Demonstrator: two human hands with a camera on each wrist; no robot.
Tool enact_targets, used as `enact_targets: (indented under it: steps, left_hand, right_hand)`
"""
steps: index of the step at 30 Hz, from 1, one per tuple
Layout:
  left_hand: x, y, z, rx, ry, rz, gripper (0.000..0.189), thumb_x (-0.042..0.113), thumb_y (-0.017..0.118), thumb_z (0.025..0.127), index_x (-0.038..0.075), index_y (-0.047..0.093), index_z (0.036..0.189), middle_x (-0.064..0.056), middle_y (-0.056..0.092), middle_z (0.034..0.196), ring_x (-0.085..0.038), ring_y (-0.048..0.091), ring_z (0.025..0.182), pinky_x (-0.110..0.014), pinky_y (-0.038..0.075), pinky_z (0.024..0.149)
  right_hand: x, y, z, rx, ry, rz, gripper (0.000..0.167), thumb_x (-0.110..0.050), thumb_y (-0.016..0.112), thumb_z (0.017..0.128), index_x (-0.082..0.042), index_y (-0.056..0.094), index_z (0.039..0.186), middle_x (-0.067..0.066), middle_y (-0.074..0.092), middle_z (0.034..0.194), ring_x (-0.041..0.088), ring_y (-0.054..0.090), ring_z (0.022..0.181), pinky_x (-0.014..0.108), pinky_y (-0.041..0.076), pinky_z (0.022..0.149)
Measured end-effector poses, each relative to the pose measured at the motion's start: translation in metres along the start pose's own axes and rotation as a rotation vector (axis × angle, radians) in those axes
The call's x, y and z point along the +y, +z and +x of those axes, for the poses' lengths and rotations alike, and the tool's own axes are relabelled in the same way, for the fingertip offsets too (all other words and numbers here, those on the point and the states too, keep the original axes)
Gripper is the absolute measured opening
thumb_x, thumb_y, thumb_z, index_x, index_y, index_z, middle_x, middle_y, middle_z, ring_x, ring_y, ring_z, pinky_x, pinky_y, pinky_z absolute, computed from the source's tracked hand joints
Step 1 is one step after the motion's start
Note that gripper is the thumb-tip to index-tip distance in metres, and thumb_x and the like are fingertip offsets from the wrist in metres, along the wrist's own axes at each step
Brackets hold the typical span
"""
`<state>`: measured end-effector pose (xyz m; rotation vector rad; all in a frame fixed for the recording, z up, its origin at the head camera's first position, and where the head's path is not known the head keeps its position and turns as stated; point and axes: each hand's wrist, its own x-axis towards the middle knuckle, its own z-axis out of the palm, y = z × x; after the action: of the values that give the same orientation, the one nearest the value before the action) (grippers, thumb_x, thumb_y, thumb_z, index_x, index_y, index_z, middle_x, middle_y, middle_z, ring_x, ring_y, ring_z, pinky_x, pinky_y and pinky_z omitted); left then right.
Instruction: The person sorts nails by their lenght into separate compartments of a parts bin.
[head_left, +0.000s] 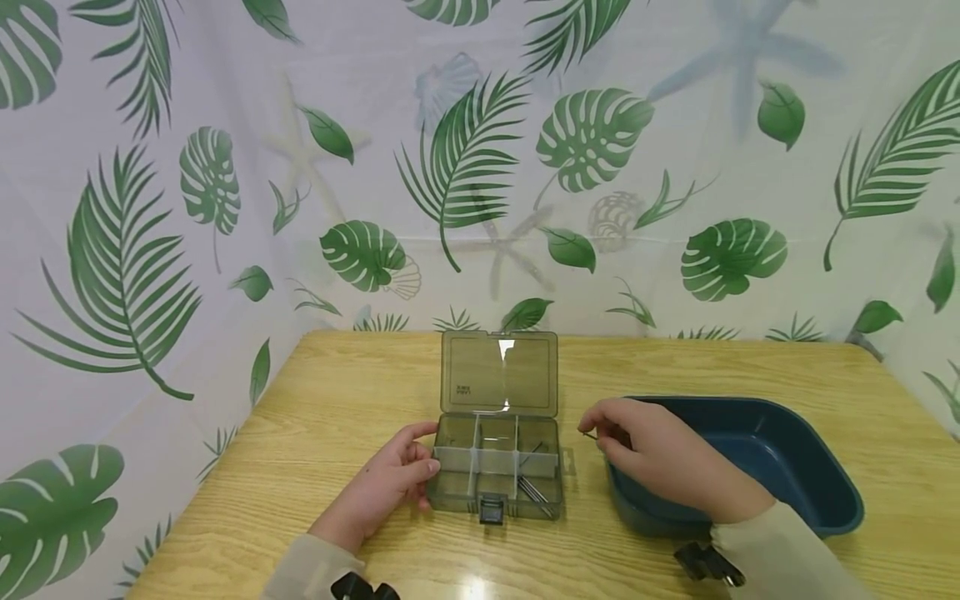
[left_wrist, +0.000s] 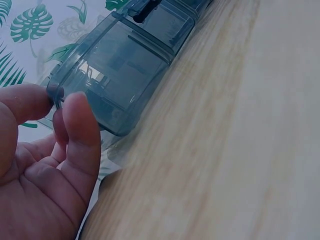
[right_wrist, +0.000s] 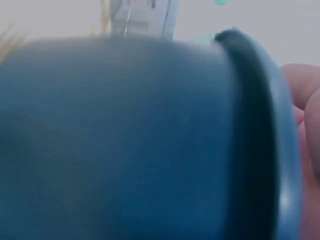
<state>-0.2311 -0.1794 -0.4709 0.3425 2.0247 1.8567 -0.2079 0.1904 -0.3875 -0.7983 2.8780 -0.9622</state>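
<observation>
A grey see-through compartment box [head_left: 495, 506] stands on the table with its lid [head_left: 498, 373] raised at the back. My left hand [head_left: 386, 483] grips its left side; in the left wrist view, thumb and forefinger pinch the box's edge. Several thin metal rods [head_left: 535, 496], like nails, lie in the front right compartment, and another thin piece [head_left: 532, 457] shows at the back right. My right hand [head_left: 648, 446] hangs over the left rim of a dark blue basin [head_left: 810, 442], pinching a short thin metal pin [head_left: 589, 435]. The basin's wall fills most of the right wrist view.
The wooden table [head_left: 360, 375] runs back to a white cloth [head_left: 315, 192] printed with green leaves. Black wrist mounts [head_left: 708, 564] sit at both sleeves. At the box's front, a latch [head_left: 491, 508] hangs down.
</observation>
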Motion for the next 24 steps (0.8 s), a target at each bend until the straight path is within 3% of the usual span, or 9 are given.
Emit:
enact_targets:
  steps: [10, 18, 24]
  left_hand:
    - [-0.001, 0.000, 0.000, -0.002, -0.002, 0.002, 0.062, 0.013, 0.061, 0.102, 0.007, 0.031, 0.155, -0.011, 0.049, 0.102, -0.015, 0.049, 0.065, -0.033, 0.058, 0.060]
    - [-0.002, 0.000, 0.002, -0.002, -0.008, -0.005, 0.061, 0.012, 0.060, 0.102, 0.007, 0.031, 0.155, -0.010, 0.048, 0.100, -0.015, 0.050, 0.063, -0.034, 0.058, 0.060]
    - [-0.002, 0.000, 0.002, 0.002, -0.008, -0.001, 0.061, 0.012, 0.060, 0.102, 0.008, 0.032, 0.155, -0.010, 0.048, 0.101, -0.016, 0.049, 0.063, -0.035, 0.058, 0.061]
  right_hand:
    - [-0.021, 0.026, 0.021, -0.010, 0.021, -0.006, 0.020, -0.007, 0.057, 0.101, -0.020, 0.069, 0.111, -0.012, 0.057, 0.079, 0.007, 0.046, 0.062, 0.030, 0.044, 0.059]
    - [-0.036, 0.046, 0.035, -0.007, 0.010, -0.076, 0.021, -0.003, 0.058, 0.097, -0.014, 0.071, 0.109, -0.012, 0.054, 0.079, 0.009, 0.046, 0.065, 0.029, 0.041, 0.060]
    - [-0.042, 0.052, 0.041, 0.027, 0.089, -0.097, 0.020, -0.006, 0.058, 0.099, -0.015, 0.071, 0.112, -0.009, 0.061, 0.088, 0.009, 0.044, 0.058, 0.027, 0.036, 0.052]
